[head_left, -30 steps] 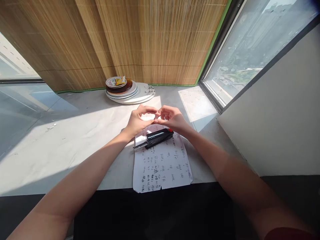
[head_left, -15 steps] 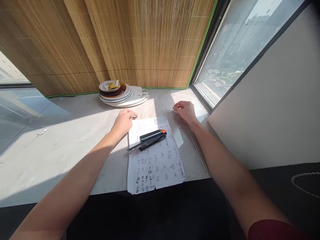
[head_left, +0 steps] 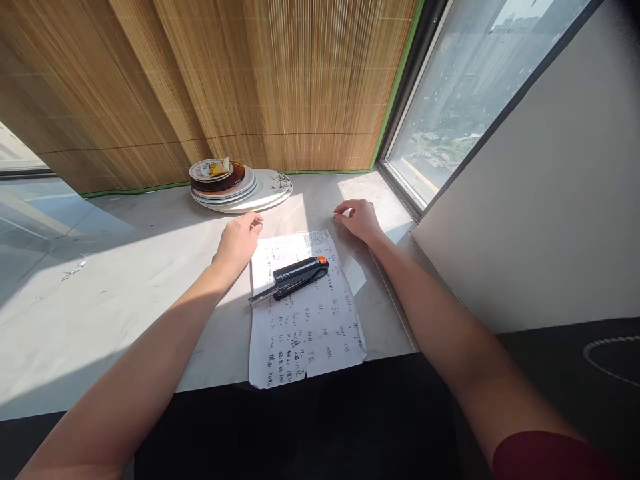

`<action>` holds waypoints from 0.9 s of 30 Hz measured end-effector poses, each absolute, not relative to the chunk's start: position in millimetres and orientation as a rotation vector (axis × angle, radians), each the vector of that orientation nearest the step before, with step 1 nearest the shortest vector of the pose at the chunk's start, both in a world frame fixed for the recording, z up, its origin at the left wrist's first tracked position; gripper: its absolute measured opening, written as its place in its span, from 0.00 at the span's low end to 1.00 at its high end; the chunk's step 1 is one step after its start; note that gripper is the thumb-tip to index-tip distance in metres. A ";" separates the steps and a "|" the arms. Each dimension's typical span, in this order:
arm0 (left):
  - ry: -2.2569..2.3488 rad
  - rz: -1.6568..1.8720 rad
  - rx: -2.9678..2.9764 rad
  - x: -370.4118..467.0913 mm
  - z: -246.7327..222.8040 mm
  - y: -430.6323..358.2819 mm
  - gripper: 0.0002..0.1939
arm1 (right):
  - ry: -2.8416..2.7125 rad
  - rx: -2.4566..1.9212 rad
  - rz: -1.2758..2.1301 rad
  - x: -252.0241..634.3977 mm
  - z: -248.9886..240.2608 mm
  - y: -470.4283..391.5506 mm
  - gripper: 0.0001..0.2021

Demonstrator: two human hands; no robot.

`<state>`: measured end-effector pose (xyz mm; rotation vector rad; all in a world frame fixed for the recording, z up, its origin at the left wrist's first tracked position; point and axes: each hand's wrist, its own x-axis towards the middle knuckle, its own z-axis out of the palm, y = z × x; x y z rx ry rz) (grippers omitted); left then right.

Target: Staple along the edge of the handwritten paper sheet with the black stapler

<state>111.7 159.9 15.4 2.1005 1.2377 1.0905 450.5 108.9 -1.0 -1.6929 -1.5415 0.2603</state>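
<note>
A black stapler [head_left: 301, 275] with an orange end lies on a sheet of handwritten paper [head_left: 313, 340]. Its metal staple tray [head_left: 263, 295] sticks out toward the lower left. My left hand [head_left: 238, 239] is beside the paper's upper left corner, fingers curled and thumb drawn in; whatever is between them is too small to make out. Beyond the paper's upper right corner, my right hand [head_left: 359, 219] pinches a tiny dark thing [head_left: 335, 216] between thumb and forefinger. Neither hand touches the stapler.
A stack of plates [head_left: 225, 190], with a small yellow packet [head_left: 219, 167] on top, stands at the back of the pale counter [head_left: 145, 287]. Behind hangs a bamboo blind [head_left: 225, 80]. A window [head_left: 440, 127] and a white wall [head_left: 540, 200] bound the right side.
My left hand's fingers have curled in, and the hand has lifted slightly. My right hand has moved a little left, still pinching. The stapler and paper stay put; the view has shifted slightly.
</note>
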 end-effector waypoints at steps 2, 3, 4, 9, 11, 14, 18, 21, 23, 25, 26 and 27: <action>1.168 1.139 2.077 114.9 18.0 154.5 0.07 | -1.553 -1.698 0.254 451.0 -2.9 109.9 0.04; 1.135 1.153 2.062 116.5 18.6 151.8 0.07 | -1.554 -1.706 0.253 451.2 -3.4 110.3 0.04; 1.109 1.160 2.045 118.1 18.6 149.5 0.08 | -1.553 -1.714 0.255 451.3 -3.3 110.4 0.04; 1.041 1.163 1.991 123.2 13.5 147.0 0.10 | -1.480 -1.662 0.190 444.1 13.3 102.6 0.12; 1.024 1.184 1.973 123.3 10.8 149.8 0.10 | -1.535 -1.540 0.207 434.0 25.5 94.2 0.17; 1.015 1.215 1.883 123.5 8.1 153.6 0.12 | -1.889 -1.169 0.482 410.0 39.1 79.3 0.21; 0.935 1.220 1.672 127.0 9.2 153.6 0.13 | -2.355 -0.658 0.844 375.1 40.8 64.4 0.21; 0.819 1.263 1.571 130.2 12.8 151.6 0.12 | -2.471 -0.656 0.883 362.6 38.7 58.8 0.17; 0.770 1.285 1.513 131.2 14.7 151.6 0.11 | -2.415 -0.735 0.850 363.4 38.7 57.6 0.15; 0.753 1.290 1.458 131.2 15.5 152.8 0.11 | -2.309 -0.866 0.744 369.1 38.8 58.8 0.14; 0.753 1.292 1.439 131.0 15.5 153.7 0.11 | -2.249 -0.957 0.662 372.8 38.4 60.2 0.13; 0.755 1.296 1.427 130.7 15.5 154.4 0.11 | -2.187 -1.057 0.572 376.8 37.5 62.2 0.12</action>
